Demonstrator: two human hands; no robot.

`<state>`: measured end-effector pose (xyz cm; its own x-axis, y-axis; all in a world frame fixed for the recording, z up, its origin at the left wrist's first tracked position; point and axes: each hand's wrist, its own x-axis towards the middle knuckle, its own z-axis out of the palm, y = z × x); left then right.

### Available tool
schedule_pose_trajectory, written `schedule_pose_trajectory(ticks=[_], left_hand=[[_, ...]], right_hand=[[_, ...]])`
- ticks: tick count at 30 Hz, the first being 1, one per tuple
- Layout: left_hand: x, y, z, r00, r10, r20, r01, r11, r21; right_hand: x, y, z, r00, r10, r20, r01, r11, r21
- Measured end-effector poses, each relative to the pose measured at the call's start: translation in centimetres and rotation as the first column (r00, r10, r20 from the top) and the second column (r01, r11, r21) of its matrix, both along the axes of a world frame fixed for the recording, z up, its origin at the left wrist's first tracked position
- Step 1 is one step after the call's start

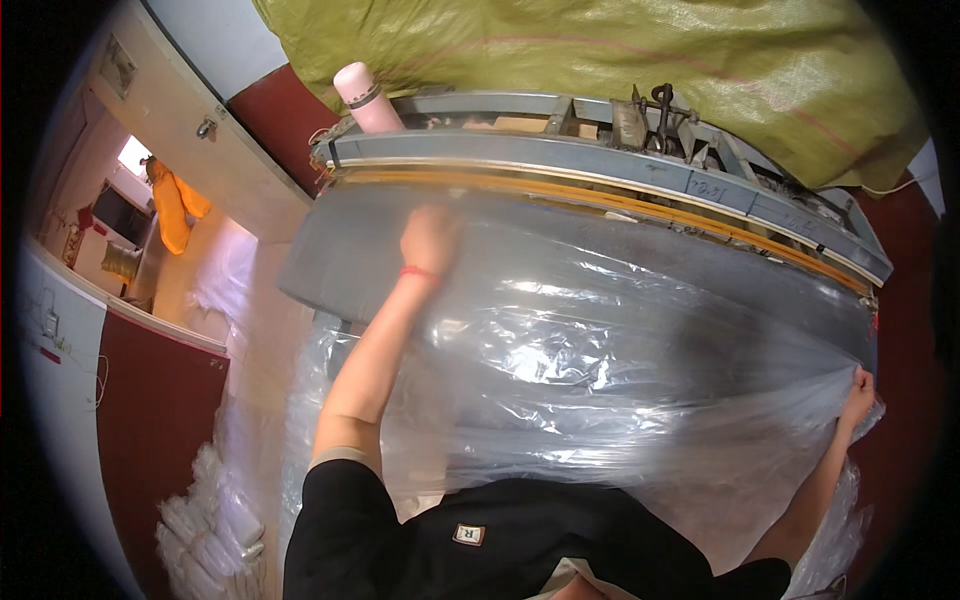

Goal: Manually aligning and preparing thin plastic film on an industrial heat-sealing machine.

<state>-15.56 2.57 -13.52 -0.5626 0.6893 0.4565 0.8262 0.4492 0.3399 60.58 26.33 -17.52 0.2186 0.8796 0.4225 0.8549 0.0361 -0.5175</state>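
A wide sheet of clear plastic film (560, 360) stretches over a dark grey tabletop (330, 245) and hangs toward my body, with shiny creases across its middle. On the right, my right hand (858, 395) is closed on the sheet's edge, and folds fan out leftward from its fingers. My left hand (430, 240), a red band at its wrist, is over the far left part of the tabletop near the film. Motion smears its fingers, so whether it holds the film cannot be seen.
Along the tabletop's far side runs a long grey metal frame (600, 165) with an orange strip (660, 217). A pink bottle (367, 97) stands at its left end. Green woven sheeting (640, 50) hangs behind. Bundled clear plastic (210, 520) lies lower left, near an open door (190, 110).
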Motion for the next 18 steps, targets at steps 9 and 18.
schedule_pose_trajectory(ticks=[9, 18], left_hand=[[-3.7, 1.6, -0.5, 0.888, -0.23, 0.397, -0.088, 0.765, 0.639], [-14.4, 2.8, -3.9, 0.86, -0.064, 0.507, -0.273, 0.781, 0.562]], right_hand=[[-0.9, 5.3, 1.8, 0.925, 0.085, -0.371, -0.02, 0.984, 0.177], [-15.7, 12.2, -1.7, 0.769, 0.267, -0.581, -0.161, 0.96, 0.229]])
